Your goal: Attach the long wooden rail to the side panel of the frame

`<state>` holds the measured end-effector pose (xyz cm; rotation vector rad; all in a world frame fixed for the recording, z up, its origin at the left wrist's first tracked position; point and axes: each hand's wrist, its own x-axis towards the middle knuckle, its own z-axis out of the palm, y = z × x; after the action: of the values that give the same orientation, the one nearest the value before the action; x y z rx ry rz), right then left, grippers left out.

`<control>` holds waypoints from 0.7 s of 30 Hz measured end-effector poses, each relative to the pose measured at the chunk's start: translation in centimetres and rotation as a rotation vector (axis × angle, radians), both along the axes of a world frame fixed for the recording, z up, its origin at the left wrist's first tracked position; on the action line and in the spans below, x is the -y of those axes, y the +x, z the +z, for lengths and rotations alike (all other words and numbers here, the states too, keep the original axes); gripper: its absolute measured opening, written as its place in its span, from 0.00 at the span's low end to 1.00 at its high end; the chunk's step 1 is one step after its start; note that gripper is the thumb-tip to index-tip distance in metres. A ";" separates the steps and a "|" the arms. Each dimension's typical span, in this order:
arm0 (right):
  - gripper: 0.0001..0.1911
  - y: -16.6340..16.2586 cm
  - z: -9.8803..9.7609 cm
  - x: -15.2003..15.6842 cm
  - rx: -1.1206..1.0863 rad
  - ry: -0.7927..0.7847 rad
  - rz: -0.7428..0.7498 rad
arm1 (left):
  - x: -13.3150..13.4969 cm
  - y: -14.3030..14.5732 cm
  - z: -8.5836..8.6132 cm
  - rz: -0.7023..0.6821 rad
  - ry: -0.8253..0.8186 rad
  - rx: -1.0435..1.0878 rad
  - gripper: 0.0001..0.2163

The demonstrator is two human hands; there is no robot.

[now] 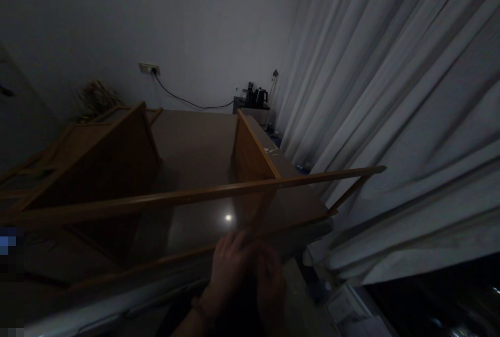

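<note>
Dim room. Pale curtain [375,92] fills the right side; pale wall [187,29] spans the upper left and centre. Wooden furniture piece [195,134] lies across the centre and left, two boards standing on its brown panel: left board [97,165] dark, right board [253,144] lighter. Long rail [219,190] crosses from left edge to right of centre. Person's left hand [230,259] and right hand [272,279] close together at bottom centre, below the rail, by the furniture's near edge. Fingers of both bent; whether either grip pinches anything, cannot tell. Black kettle [260,97], upper centre.
</note>
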<state>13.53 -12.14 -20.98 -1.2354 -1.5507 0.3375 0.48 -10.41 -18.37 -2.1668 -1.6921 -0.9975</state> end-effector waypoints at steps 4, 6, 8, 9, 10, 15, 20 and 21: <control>0.11 -1.0 0.2 0.1 -0.134 -0.047 0.001 | -0.1 0.0 0.1 -0.017 0.003 0.009 0.21; 0.11 -0.9 0.2 -0.1 -0.059 0.009 0.001 | -0.2 0.0 0.1 -0.009 -0.004 0.014 0.21; 0.11 -0.2 0.1 -0.4 0.077 0.104 -0.011 | -0.2 0.1 0.1 -0.003 -0.012 0.017 0.22; 0.11 0.3 0.1 -0.6 0.134 0.146 -0.008 | -0.2 0.1 0.0 0.001 -0.012 0.019 0.23; 0.10 0.8 0.1 -0.8 0.175 0.181 0.002 | -0.2 0.1 -0.1 0.002 -0.008 0.022 0.24; 0.09 3.2 0.3 -1.5 0.338 0.329 0.143 | -0.2 0.2 -0.2 0.001 -0.002 0.024 0.20; 0.12 4.3 1.3 -1.8 0.435 0.378 0.286 | -0.3 0.2 0.0 0.000 0.046 0.019 0.17; 0.12 4.5 1.6 -1.9 0.442 0.375 0.299 | -0.3 0.2 0.0 0.000 0.047 0.017 0.17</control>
<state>18.00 -10.24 -19.41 -0.8135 -2.0740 -0.0489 0.69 -10.14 -18.34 -2.1355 -1.6589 -1.0472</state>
